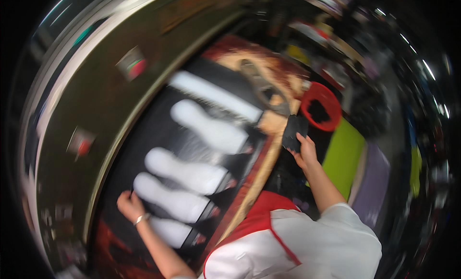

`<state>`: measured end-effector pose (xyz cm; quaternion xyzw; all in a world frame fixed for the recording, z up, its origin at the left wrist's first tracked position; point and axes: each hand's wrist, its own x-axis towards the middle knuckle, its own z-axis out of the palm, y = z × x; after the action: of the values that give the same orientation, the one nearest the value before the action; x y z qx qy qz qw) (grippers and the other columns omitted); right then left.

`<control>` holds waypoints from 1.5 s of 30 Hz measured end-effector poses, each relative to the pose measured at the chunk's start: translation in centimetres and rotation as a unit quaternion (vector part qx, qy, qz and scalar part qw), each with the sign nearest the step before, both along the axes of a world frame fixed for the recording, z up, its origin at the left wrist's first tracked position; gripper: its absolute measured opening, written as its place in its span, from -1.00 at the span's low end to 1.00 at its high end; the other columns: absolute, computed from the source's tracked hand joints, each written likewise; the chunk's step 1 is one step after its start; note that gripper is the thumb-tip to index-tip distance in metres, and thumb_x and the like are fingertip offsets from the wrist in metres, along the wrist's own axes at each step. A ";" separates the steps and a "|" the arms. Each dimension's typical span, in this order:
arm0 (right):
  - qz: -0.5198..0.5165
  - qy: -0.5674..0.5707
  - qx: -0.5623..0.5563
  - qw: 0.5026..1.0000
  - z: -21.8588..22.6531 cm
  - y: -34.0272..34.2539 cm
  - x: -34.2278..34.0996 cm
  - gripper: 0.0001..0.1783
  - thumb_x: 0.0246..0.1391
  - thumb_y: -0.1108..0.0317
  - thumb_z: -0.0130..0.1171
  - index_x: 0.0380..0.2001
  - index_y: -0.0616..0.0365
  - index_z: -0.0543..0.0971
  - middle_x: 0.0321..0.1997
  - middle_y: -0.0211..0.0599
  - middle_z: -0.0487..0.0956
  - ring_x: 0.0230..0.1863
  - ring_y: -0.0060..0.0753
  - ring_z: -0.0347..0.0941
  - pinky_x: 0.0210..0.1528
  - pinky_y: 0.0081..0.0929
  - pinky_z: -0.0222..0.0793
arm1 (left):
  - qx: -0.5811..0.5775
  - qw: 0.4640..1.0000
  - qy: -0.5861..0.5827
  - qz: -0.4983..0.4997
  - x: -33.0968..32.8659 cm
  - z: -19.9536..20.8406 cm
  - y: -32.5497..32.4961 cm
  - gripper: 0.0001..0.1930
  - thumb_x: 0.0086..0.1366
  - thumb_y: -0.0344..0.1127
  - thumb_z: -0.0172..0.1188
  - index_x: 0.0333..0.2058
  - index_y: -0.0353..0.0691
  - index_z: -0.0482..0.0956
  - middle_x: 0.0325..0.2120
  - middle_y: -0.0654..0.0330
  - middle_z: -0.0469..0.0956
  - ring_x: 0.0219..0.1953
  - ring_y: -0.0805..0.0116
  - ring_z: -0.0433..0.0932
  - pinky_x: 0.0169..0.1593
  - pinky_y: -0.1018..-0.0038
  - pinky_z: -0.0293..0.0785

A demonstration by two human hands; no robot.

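Several white sole-shaped pieces [187,171] lie side by side on a black surface [137,163], each with a dark band and a small reddish mark at its near end. Beside the lowest pieces, my left hand [129,207] has its fingers curled; what they hold, if anything, is hidden. My right hand [306,151] grips a dark flat piece [294,133] at the right of the work table, thumb on top. Beyond the sole shapes lies a long white strip [216,97] with a dark, toothed-looking edge. The picture is smeared by motion.
A red bowl [322,89] with dark contents stands just past my right hand. A dark, long object with openings [261,84] lies on the table's wooden end. Green [343,147] and purple sheets [372,175] are at the right. A dark raised panel [103,103] borders the left.
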<state>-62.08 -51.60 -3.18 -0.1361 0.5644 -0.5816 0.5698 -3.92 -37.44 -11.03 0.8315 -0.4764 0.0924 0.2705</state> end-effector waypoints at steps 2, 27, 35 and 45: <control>-0.128 -0.007 0.010 0.992 -2.1 -0.9 -5.8 -0.82 0.20 0.37 0.08 -0.14 0.10 0.42 -0.19 -0.31 0.54 -0.23 -0.28 0.53 -0.32 -0.23 0.53 | -0.101 0.976 0.194 -0.013 1.3 -1.1 0.9 -0.84 0.22 -0.45 0.24 -0.31 -0.33 0.43 -0.40 0.22 0.44 -0.34 0.37 0.40 -0.11 0.50 0.41; 0.616 0.270 -0.072 0.736 1.0 -11.2 3.4 -0.81 0.11 0.45 0.20 -0.21 0.27 0.50 -0.48 -0.40 0.51 -0.64 -0.68 0.36 -0.73 -0.66 0.23 | 0.190 0.906 0.070 0.372 -17.3 7.8 12.6 -0.56 0.26 -0.12 0.16 0.02 -0.24 0.39 -0.34 -0.19 0.55 -0.28 -0.25 0.54 -0.21 0.01 0.47; 0.750 0.199 0.088 0.624 4.5 -13.6 -0.2 -0.90 0.08 0.56 0.18 -0.30 0.25 0.53 -0.54 -0.41 0.52 -0.74 -0.60 0.37 -0.77 -0.64 0.29 | 0.183 0.915 0.259 0.249 -19.0 12.0 15.3 -0.63 0.25 -0.27 0.19 -0.12 -0.43 0.34 -0.47 -0.15 0.52 -0.43 -0.10 0.54 -0.33 0.27 0.44; 0.668 0.143 -0.034 0.730 0.8 -14.4 9.0 -0.80 0.23 0.53 -0.03 -0.08 0.28 0.35 -0.44 -0.20 0.55 -0.53 -0.43 0.49 -0.47 -0.51 0.46 | -0.117 0.796 0.500 0.321 -11.3 7.4 10.4 -0.66 0.37 -0.13 0.11 -0.22 -0.38 0.52 -0.65 0.26 0.50 -0.67 0.50 0.45 -0.61 0.58 0.37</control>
<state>-53.06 -65.98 -2.36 -0.5785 0.3826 -0.0432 0.7190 -15.23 -27.09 -3.68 0.8290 0.0340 -0.1998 0.5213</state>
